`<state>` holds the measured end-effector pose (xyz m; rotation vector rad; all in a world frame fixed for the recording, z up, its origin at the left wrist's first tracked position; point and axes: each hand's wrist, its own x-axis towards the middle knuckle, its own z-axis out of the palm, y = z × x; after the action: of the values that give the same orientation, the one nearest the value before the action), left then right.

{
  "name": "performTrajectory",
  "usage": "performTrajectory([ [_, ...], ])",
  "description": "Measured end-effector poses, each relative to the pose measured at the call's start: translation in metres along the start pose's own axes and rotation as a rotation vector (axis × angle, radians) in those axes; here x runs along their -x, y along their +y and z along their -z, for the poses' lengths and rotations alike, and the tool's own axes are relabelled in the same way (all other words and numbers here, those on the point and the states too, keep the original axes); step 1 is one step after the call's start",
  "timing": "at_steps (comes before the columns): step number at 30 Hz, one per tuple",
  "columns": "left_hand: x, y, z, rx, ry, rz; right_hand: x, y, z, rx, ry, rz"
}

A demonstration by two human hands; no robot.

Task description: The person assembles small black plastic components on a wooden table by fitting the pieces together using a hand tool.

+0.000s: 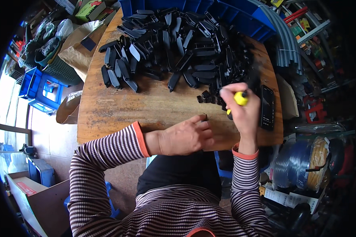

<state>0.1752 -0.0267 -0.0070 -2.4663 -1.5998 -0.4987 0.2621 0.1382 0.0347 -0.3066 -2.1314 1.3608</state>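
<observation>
My right hand [243,108] is closed around a yellow-and-black screwdriver [240,98], gripped by its handle above the right part of the wooden table [138,108]; its tip is hidden. Closer to the front edge, my left hand [186,136] has its fingers curled together, and a small black part [205,116] barely shows at the fingertips. Just beyond my hands lie a few loose small black pieces [205,96]. A large heap of black plastic parts [178,47], many of them long and flat, covers the far half of the tabletop.
A black phone [267,107] lies near the table's right edge. Blue plastic bins [241,17] stand behind the heap. Grey tubing [283,39] hangs at the far right, above shelves of goods. On the left are a brown paper bag [77,49] and a blue plastic stool [43,91].
</observation>
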Motion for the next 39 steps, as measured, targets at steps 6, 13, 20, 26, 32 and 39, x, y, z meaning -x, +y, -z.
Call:
performTrajectory([
  [6, 0.011, -0.01, 0.022, -0.048, -0.174, 0.184, -0.003, 0.028, -0.022, 0.547, -0.18, 0.053],
  [13, 0.032, 0.001, 0.023, -0.417, 0.354, -0.135, -0.006, 0.032, -0.031, 0.678, -0.156, 0.061],
  [20, 0.037, 0.006, 0.019, -0.382, 0.371, -0.154, 0.002, 0.031, -0.032, 0.636, -0.166, 0.046],
  [26, 0.037, 0.006, 0.02, -0.395, 0.323, -0.159, 0.016, 0.015, -0.019, 0.551, -0.099, 0.018],
  [32, 0.034, 0.001, 0.022, -0.306, 0.241, -0.061, 0.032, 0.005, 0.008, 0.421, -0.098, -0.109],
  [39, 0.035, -0.059, 0.02, -0.245, 0.128, 0.486, 0.05, 0.019, 0.029, 0.535, -0.001, -0.142],
])
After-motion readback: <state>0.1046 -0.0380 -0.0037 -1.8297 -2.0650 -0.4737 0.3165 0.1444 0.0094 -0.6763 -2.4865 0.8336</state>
